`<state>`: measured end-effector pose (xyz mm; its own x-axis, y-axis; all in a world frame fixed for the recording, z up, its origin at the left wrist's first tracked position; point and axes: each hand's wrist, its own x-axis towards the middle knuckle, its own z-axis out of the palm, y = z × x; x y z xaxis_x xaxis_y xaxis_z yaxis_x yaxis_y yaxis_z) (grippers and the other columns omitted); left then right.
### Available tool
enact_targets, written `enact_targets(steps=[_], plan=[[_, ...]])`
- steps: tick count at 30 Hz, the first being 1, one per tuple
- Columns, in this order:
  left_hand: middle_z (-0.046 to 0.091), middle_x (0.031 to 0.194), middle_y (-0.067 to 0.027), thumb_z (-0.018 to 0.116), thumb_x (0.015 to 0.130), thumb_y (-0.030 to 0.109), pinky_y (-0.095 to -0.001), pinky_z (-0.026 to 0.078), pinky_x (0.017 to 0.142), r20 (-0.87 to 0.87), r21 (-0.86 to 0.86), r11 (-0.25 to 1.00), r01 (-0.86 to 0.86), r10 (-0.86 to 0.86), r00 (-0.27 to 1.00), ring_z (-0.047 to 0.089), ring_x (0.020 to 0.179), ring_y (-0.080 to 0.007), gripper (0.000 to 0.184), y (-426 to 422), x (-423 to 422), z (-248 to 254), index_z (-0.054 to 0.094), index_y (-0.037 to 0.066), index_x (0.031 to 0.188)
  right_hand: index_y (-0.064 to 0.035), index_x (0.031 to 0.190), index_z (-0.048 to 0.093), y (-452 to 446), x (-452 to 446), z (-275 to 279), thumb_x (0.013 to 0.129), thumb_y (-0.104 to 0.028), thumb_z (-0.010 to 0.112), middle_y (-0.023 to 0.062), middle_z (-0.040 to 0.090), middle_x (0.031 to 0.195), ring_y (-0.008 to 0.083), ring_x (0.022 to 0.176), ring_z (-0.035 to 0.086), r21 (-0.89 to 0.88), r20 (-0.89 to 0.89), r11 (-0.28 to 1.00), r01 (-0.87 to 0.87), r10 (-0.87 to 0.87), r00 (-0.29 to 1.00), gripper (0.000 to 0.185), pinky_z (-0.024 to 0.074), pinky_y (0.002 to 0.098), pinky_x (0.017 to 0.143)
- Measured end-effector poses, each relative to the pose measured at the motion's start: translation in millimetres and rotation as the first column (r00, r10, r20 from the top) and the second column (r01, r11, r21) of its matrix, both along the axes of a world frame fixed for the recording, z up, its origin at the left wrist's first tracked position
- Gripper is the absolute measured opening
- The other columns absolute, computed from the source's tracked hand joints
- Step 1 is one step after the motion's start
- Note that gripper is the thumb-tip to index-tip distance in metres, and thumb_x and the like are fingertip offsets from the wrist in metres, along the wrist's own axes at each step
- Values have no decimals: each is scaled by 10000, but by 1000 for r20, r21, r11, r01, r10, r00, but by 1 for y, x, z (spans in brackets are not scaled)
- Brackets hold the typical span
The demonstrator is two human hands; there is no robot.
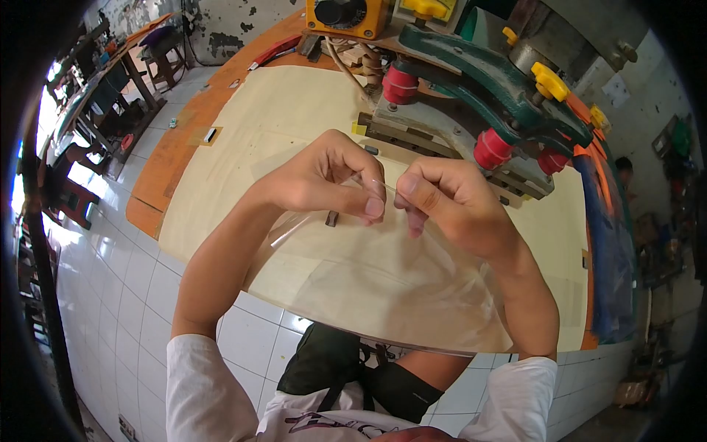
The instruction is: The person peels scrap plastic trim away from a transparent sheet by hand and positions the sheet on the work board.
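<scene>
A clear plastic sheet (383, 287) stretches over the near part of the table and sags toward my body. My left hand (331, 180) pinches its upper edge between thumb and curled fingers. Close beside it, my right hand (453, 202) also has thumb and fingers closed on that edge, with a narrow gap between the two hands. Under the sheet, just below my left hand, shows a small dark piece (332, 219). Beneath everything lies a pale yellow cover (258, 125) on the wooden table (158, 188).
Just beyond my hands stands a green press machine (479, 62) with red cylinders (492, 149) and yellow knobs (550, 81). An orange control box (346, 16) is at the back. Blue plastic sheeting (607, 258) hangs at the right edge. Stools and a workbench (96, 92) stand left.
</scene>
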<state>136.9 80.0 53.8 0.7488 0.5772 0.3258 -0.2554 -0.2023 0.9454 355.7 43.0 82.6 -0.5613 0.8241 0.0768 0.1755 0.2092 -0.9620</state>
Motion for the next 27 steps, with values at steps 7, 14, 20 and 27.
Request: enact_targets(steps=[7,14,20,27], plan=[[673,750,-92,674,730,-45,-259,482,678,-16,44,999,32,-31,999,631,692,-140,45,2,0,-1,684,-33,772,16,798,615,-3,-2,-1,938,-194,557,9,562,606,63,556,509,78,33,996,41,-44,998,259,407,231,520],[669,737,-94,677,732,-27,-261,466,691,-23,14,1000,12,-11,1000,626,690,-143,30,2,-1,-1,681,-30,761,33,800,614,-5,-3,1,925,-187,568,19,554,601,60,564,500,122,27,990,74,-78,997,257,416,237,535],[656,707,-99,687,744,55,-277,446,666,67,99,992,-81,75,995,611,679,-147,82,6,-1,-4,676,-26,745,29,829,609,-3,6,16,921,-140,575,12,559,660,64,617,515,134,142,989,58,-77,987,196,429,231,576],[645,694,-124,681,742,64,-299,460,624,173,25,989,-145,139,975,619,657,-184,94,8,-3,-6,659,-22,710,32,866,602,-2,16,22,921,-109,572,10,570,705,72,665,539,96,216,994,48,-68,974,155,439,230,612]])
